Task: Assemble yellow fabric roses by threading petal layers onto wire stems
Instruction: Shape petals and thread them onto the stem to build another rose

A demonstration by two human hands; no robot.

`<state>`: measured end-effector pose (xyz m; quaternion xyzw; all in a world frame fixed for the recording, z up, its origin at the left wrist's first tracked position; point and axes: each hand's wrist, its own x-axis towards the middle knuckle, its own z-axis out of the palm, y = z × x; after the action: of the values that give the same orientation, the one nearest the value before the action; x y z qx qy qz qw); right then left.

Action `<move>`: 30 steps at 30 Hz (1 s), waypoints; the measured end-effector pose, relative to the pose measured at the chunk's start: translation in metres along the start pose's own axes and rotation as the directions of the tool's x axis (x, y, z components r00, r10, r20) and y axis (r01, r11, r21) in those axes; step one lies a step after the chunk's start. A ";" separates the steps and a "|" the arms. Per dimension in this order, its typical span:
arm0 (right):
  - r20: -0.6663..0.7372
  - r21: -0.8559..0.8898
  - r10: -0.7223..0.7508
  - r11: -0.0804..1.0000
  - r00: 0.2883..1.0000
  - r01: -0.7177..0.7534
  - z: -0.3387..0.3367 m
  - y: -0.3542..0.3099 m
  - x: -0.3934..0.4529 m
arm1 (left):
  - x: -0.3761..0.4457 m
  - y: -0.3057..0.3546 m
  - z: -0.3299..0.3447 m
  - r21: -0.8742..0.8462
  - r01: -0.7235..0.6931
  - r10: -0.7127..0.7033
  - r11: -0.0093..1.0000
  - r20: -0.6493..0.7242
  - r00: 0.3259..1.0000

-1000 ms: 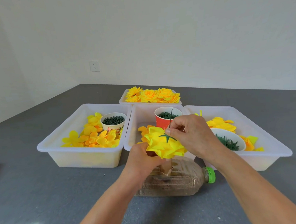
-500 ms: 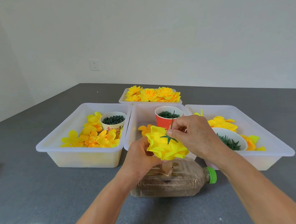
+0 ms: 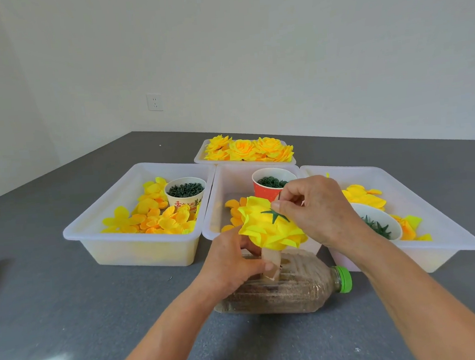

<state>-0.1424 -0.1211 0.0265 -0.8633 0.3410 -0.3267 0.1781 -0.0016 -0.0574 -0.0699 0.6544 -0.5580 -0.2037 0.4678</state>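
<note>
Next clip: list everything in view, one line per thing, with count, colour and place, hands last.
translucent white plastic bins: three, front row on grey table
shallow white tray of finished yellow fabric roses: one, behind
cream paper cup: one, left bin
red paper cup: one, middle bin
white bowl: one, right bin
loose yellow petals: many, bins
sand-filled plastic bottle: one, green cap, lying front
yellow rose with green calyx: one, above bottle
left hand: under rose
right hand: pinching at calyx

yellow rose (image 3: 271, 231) upturned, green calyx (image 3: 275, 215) atop
</note>
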 end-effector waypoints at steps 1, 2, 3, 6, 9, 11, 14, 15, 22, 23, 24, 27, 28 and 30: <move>-0.007 -0.003 -0.005 1.000 1.000 0.005 -0.001 0.000 0.001 | 0.000 0.000 0.000 0.015 0.002 -0.002 1.000 0.006 1.000; -0.017 -0.001 -0.013 1.000 1.000 0.013 -0.003 -0.001 0.002 | 0.000 0.000 0.000 0.026 0.000 0.000 1.000 0.012 1.000; -0.026 0.005 -0.021 1.000 0.999 0.021 -0.004 -0.002 0.004 | 0.000 0.001 0.000 0.027 -0.007 0.007 1.000 0.016 1.000; -0.046 0.023 -0.047 0.999 0.998 0.048 -0.012 -0.004 0.008 | -0.001 0.003 -0.001 0.007 -0.026 0.026 1.000 0.027 0.999; -0.057 0.040 -0.064 0.997 0.996 0.067 -0.017 -0.006 0.013 | -0.001 0.006 -0.002 0.022 -0.043 0.042 0.999 0.058 0.997; -0.057 0.044 -0.066 0.997 0.996 0.069 -0.020 -0.006 0.016 | 0.000 0.007 -0.003 0.035 -0.051 0.048 0.998 0.075 0.996; -0.085 0.072 -0.058 0.995 0.995 0.065 -0.023 -0.006 0.018 | -0.002 0.008 -0.003 0.045 -0.050 0.046 0.998 0.075 0.996; -0.098 0.085 -0.051 0.995 0.994 0.059 -0.025 -0.006 0.019 | -0.002 0.009 -0.002 0.049 -0.047 0.043 0.998 0.075 0.996; -0.167 0.256 0.017 0.966 0.986 0.027 -0.036 0.001 0.024 | -0.004 0.013 -0.005 0.015 -0.033 0.032 0.999 0.082 0.996; -0.177 0.286 0.031 0.958 0.984 0.021 -0.038 0.002 0.025 | -0.004 0.014 -0.005 -0.014 -0.036 0.037 0.999 0.064 0.997; -0.184 0.316 0.048 0.949 0.982 0.013 -0.040 0.004 0.025 | -0.003 0.015 -0.004 -0.042 -0.043 0.044 0.998 0.035 0.998; -0.197 0.420 0.108 0.907 0.974 -0.016 -0.044 0.008 0.027 | -0.004 0.019 -0.001 -0.099 -0.056 0.054 0.993 -0.030 0.998; -0.200 0.463 0.135 0.886 0.971 -0.028 -0.045 0.009 0.027 | -0.004 0.020 0.000 -0.121 -0.048 0.044 0.991 -0.032 0.999; -0.190 0.560 0.205 0.826 0.960 -0.066 -0.045 0.013 0.026 | -0.003 0.021 0.001 -0.159 -0.008 0.004 0.987 -0.026 1.000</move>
<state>-0.1647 -0.1526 0.0639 -0.7029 0.3130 -0.4997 0.3978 -0.0145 -0.0536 -0.0540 0.6161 -0.5358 -0.2376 0.5262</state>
